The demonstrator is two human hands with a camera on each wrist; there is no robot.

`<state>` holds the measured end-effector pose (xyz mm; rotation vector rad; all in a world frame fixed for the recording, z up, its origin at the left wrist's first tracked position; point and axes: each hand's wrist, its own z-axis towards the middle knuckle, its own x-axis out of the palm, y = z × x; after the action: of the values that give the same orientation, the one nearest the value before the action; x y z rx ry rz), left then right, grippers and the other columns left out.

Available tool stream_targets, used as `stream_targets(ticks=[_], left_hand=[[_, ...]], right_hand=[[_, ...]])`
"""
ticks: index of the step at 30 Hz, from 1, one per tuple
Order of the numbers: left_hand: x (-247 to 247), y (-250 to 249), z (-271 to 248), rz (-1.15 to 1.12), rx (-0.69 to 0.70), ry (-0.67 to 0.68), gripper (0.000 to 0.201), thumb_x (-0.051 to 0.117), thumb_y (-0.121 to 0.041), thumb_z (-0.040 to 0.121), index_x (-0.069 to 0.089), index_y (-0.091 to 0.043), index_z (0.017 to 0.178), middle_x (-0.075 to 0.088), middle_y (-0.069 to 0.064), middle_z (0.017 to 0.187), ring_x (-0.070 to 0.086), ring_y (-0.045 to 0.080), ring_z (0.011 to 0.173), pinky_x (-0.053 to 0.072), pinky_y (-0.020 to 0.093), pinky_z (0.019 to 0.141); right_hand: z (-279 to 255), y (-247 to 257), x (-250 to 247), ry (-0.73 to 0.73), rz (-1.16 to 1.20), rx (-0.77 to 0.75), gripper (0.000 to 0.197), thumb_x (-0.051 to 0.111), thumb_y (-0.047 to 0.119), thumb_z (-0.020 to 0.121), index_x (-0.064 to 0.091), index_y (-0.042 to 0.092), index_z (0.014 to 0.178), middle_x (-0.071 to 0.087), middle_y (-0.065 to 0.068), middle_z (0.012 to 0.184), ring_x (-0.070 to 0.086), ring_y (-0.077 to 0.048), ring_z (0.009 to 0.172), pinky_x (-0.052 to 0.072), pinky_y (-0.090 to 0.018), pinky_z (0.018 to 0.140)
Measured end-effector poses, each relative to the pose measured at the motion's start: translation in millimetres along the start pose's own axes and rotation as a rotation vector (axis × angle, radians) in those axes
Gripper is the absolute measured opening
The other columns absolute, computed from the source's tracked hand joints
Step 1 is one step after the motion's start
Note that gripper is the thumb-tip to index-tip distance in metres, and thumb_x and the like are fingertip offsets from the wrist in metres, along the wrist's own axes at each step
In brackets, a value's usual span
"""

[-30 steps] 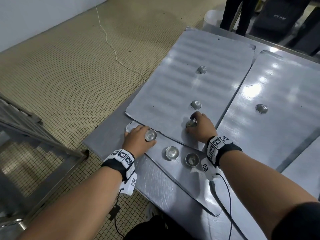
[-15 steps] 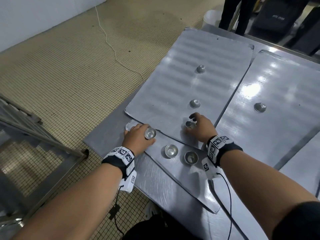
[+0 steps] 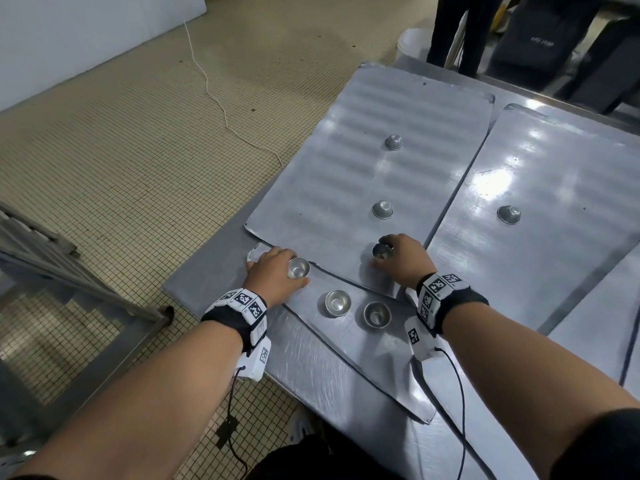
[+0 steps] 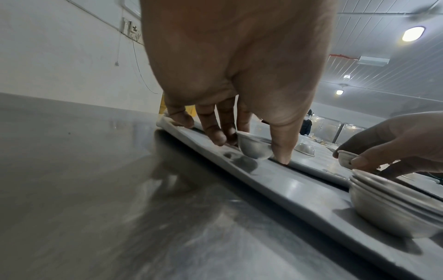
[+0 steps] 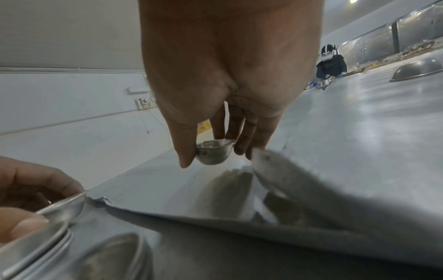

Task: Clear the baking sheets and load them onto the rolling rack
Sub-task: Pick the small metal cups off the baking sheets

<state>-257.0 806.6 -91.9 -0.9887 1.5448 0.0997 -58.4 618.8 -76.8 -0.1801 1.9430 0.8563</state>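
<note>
Several flat grey baking sheets lie overlapping on a steel table; the big middle sheet (image 3: 346, 174) carries two upturned small metal cups (image 3: 382, 209). My left hand (image 3: 273, 271) holds a small metal cup (image 3: 298, 267) (image 4: 254, 149) between thumb and fingers at the near-left sheet corner, its other fingers resting on the sheet. My right hand (image 3: 401, 258) pinches another small cup (image 3: 381, 251) (image 5: 214, 152) just above the middle sheet's near edge. Two stacks of cups (image 3: 337, 302) (image 3: 376, 314) stand on the near sheet (image 3: 363, 358) between my wrists.
The right sheet (image 3: 554, 174) holds one upturned cup (image 3: 509, 214). A metal rack frame (image 3: 69, 271) stands at the left on the tiled floor, where a white cable (image 3: 221, 105) runs. People in dark clothes (image 3: 519, 36) stand beyond the table's far edge.
My right hand has turned its cup mouth-up and eased it slightly nearer. My left hand and its cup have stayed in place.
</note>
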Motion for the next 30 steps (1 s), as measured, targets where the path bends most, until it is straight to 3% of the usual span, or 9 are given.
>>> stream_targets(ticks=[4, 11, 16, 21, 26, 30], left_hand=[[-4.6, -11.4, -3.2, -0.100, 0.083, 0.017, 0.050, 0.076, -0.047, 0.078, 0.060, -0.020, 0.117, 0.056, -0.002, 0.117, 0.058, 0.020, 0.107, 0.046, 0.040, 0.097], [-7.7, -38.4, -14.8, -0.188, 0.261, 0.087, 0.052, 0.081, -0.041, 0.077, 0.063, -0.015, 0.118, 0.058, 0.001, 0.111, 0.058, 0.016, 0.099, 0.047, 0.030, 0.093], [-2.5, -45.8, -23.6, -0.162, 0.298, 0.152, 0.052, 0.081, -0.041, 0.076, 0.063, -0.018, 0.119, 0.057, -0.002, 0.111, 0.057, 0.014, 0.099, 0.046, 0.028, 0.090], [7.5, -51.3, -32.1, -0.146, 0.334, 0.158, 0.044, 0.082, -0.043, 0.071, 0.068, -0.024, 0.107, 0.060, -0.004, 0.104, 0.059, 0.013, 0.092, 0.044, 0.025, 0.078], [14.5, -48.7, -38.7, -0.125, 0.347, 0.178, 0.055, 0.081, -0.042, 0.074, 0.064, -0.021, 0.122, 0.059, -0.001, 0.110, 0.059, 0.015, 0.096, 0.045, 0.026, 0.084], [18.9, -46.3, -40.2, -0.109, 0.364, 0.189, 0.054, 0.081, -0.039, 0.075, 0.064, -0.019, 0.122, 0.060, 0.002, 0.111, 0.058, 0.015, 0.096, 0.043, 0.024, 0.084]], right_hand=[[-13.0, -0.9, -7.7, -0.026, 0.019, -0.041, 0.024, 0.075, 0.033, 0.082, 0.072, 0.017, 0.099, 0.063, -0.006, 0.101, 0.060, -0.026, 0.099, 0.037, -0.028, 0.074], [-53.7, 0.7, -8.7, -0.059, 0.090, -0.085, 0.051, 0.078, 0.037, 0.081, 0.066, 0.014, 0.124, 0.065, -0.010, 0.118, 0.061, -0.027, 0.107, 0.045, -0.030, 0.087], [-86.1, 1.3, -0.3, -0.045, 0.141, -0.076, 0.050, 0.077, 0.031, 0.083, 0.064, 0.014, 0.128, 0.067, -0.008, 0.126, 0.062, -0.025, 0.114, 0.048, -0.034, 0.098], [-105.9, -3.7, 12.3, -0.018, 0.185, -0.056, 0.049, 0.078, 0.030, 0.081, 0.064, 0.014, 0.126, 0.069, -0.007, 0.121, 0.063, -0.025, 0.110, 0.050, -0.036, 0.093], [-114.9, -9.3, 21.2, 0.001, 0.193, -0.031, 0.050, 0.078, 0.033, 0.080, 0.065, 0.017, 0.125, 0.069, -0.006, 0.119, 0.063, -0.025, 0.108, 0.051, -0.035, 0.091], [-118.3, -13.0, 28.7, -0.001, 0.181, -0.037, 0.047, 0.075, 0.029, 0.082, 0.064, 0.016, 0.126, 0.068, -0.007, 0.120, 0.063, -0.026, 0.110, 0.049, -0.034, 0.092]])
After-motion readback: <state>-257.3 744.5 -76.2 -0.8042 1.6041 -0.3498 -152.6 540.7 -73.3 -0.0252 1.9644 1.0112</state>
